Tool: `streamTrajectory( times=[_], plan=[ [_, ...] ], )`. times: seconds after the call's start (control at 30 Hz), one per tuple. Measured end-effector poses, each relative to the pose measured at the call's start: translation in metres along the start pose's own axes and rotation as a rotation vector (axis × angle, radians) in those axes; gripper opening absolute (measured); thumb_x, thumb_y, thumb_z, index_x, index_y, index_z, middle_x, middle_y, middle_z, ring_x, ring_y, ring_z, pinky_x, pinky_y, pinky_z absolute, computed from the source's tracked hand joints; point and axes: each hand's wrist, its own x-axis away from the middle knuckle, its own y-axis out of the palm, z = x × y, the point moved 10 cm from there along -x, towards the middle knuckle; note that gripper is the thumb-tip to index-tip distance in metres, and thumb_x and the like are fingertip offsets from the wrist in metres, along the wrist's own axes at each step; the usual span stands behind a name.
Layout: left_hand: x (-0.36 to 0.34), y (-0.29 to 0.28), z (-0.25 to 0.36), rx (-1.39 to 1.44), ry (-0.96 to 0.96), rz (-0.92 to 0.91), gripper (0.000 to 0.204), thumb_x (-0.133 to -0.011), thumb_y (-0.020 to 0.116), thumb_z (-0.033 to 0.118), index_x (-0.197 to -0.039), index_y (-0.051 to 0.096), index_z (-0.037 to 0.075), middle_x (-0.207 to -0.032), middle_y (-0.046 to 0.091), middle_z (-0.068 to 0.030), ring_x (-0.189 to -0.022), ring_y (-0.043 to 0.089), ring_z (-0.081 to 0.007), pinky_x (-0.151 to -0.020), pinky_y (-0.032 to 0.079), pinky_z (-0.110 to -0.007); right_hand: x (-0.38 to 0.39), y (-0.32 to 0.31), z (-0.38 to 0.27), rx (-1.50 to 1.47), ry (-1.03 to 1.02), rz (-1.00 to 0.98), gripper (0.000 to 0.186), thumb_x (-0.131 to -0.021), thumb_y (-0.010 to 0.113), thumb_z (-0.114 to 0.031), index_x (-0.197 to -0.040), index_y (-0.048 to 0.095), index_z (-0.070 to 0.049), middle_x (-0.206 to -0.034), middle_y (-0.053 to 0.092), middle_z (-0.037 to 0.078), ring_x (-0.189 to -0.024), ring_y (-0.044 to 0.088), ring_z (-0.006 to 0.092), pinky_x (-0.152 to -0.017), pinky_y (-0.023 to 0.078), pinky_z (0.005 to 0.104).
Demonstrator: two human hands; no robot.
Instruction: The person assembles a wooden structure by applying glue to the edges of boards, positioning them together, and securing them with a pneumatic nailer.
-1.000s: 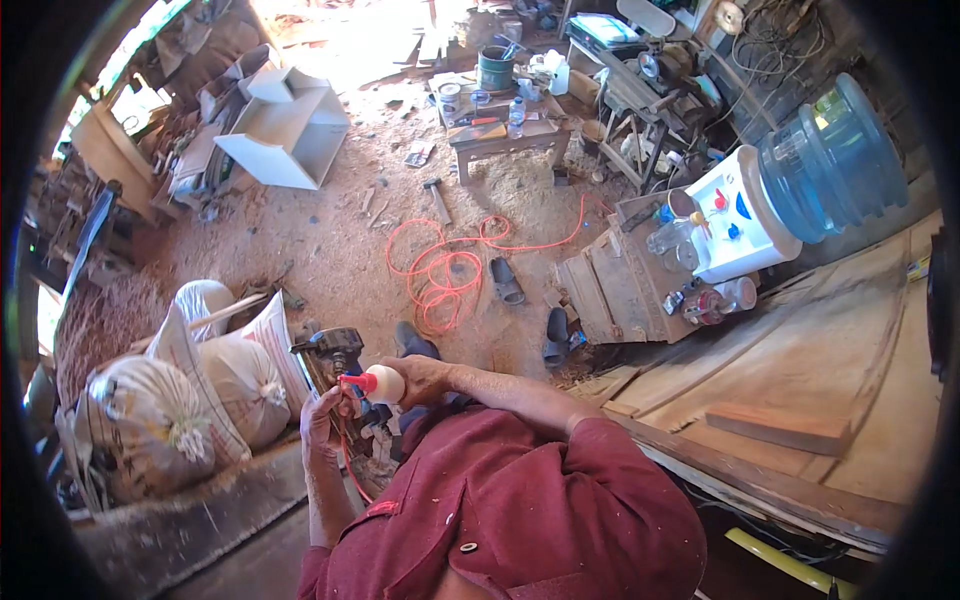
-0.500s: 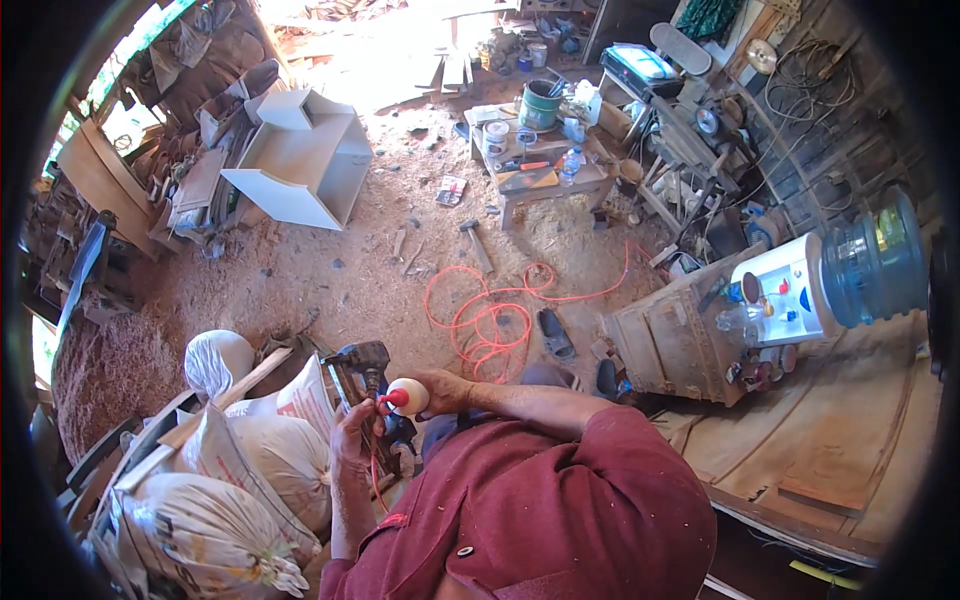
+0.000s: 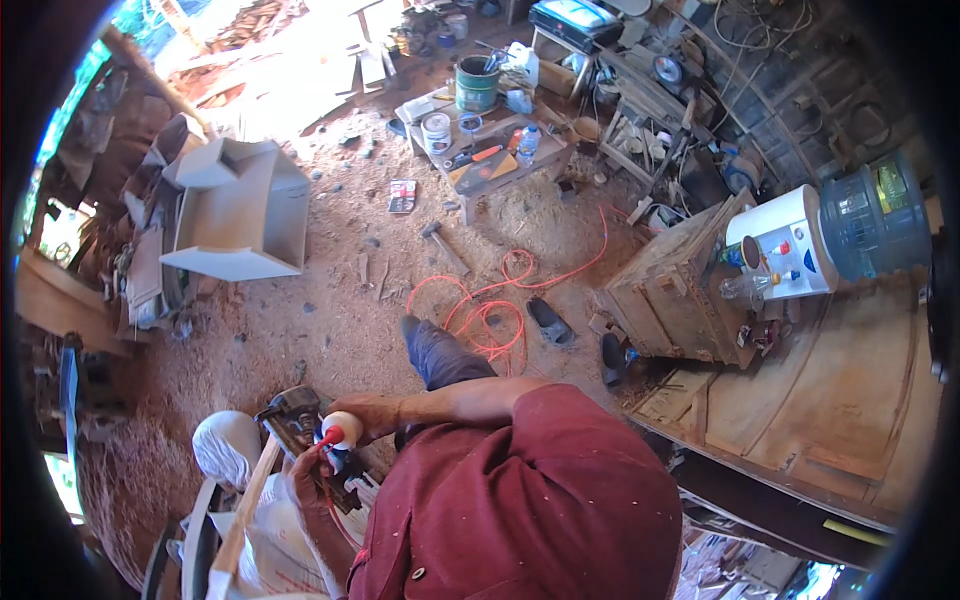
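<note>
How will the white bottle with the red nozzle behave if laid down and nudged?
The white bottle looks round-bodied, so it would probably roll. It fits in the right hand's grip, so it is likely light, though its opaque wall hides the fill.

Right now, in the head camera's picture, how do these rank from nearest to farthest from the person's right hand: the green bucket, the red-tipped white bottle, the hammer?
1. Red-tipped white bottle: held in the right hand.
2. Hammer: on the ground ahead, slightly right.
3. Green bucket: on the low wooden table, farther ahead.
</note>
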Motion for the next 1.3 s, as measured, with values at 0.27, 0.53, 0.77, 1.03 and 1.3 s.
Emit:
streamTrajectory(
  times=[0.27,0.53,0.77,1.03,1.3],
  plan=[
    [-0.156,0.024,0.107,-0.067,0.042,0.027,0.009,-0.093,0.061,0.009,-0.094,0.062,0.0,-0.076,0.064,-0.0064,-0.056,0.059,-0.0133,-0.049,0.049,-0.023,-0.127,-0.079,0.169,-0.032,0.11,-0.191,0.087,-0.064,0.088,-0.028,-0.141,0.049,-0.017,-0.126,0.065,0.015,-0.115,0.063,0.0343,-0.096,0.05,0.0467],
    [-0.3,0.051,0.228,-0.141,0.035,0.18,0.009,-0.089,0.065,0.011,-0.094,0.065,0.003,-0.073,0.062,-0.0034,-0.053,0.055,-0.0111,-0.048,0.045,-0.022,-0.136,-0.342,0.342,0.301,0.696,0.294,0.045,-0.078,0.068,-0.034,-0.118,0.068,-0.013,-0.114,0.07,0.017,-0.101,0.068,0.0332,-0.088,0.053,0.0424],
    [-0.427,0.157,0.345,-0.437,0.006,0.16,0.01,-0.088,0.067,0.013,-0.087,0.065,0.004,-0.07,0.062,-0.0025,-0.05,0.054,-0.0105,-0.046,0.043,-0.023,-0.054,-0.498,0.376,0.253,1.076,0.797,0.05,-0.08,0.075,-0.031,-0.122,0.067,-0.005,-0.115,0.07,0.018,-0.102,0.068,0.0314,-0.09,0.053,0.0403],
    [-0.618,0.253,0.412,-0.311,-0.011,-0.066,0.02,-0.084,0.067,0.004,-0.1,0.055,0.002,-0.072,0.063,-0.0071,-0.051,0.058,-0.013,-0.044,0.045,-0.025,-0.007,-0.465,0.478,0.398,1.37,0.272,0.045,-0.082,0.07,-0.043,-0.106,0.072,-0.005,-0.108,0.07,0.023,-0.102,0.068,0.0381,-0.087,0.052,0.0466],
    [-0.777,0.359,0.531,-0.36,-0.045,-0.181,0.019,-0.086,0.065,0.007,-0.102,0.055,0.003,-0.076,0.063,-0.0075,-0.053,0.057,-0.0122,-0.046,0.047,-0.025,-0.16,-0.607,0.497,0.297,1.325,0.363,0.036,-0.088,0.069,-0.018,-0.12,0.067,-0.001,-0.101,0.073,0.017,-0.091,0.07,0.0259,-0.081,0.055,0.0388]
  ],
)
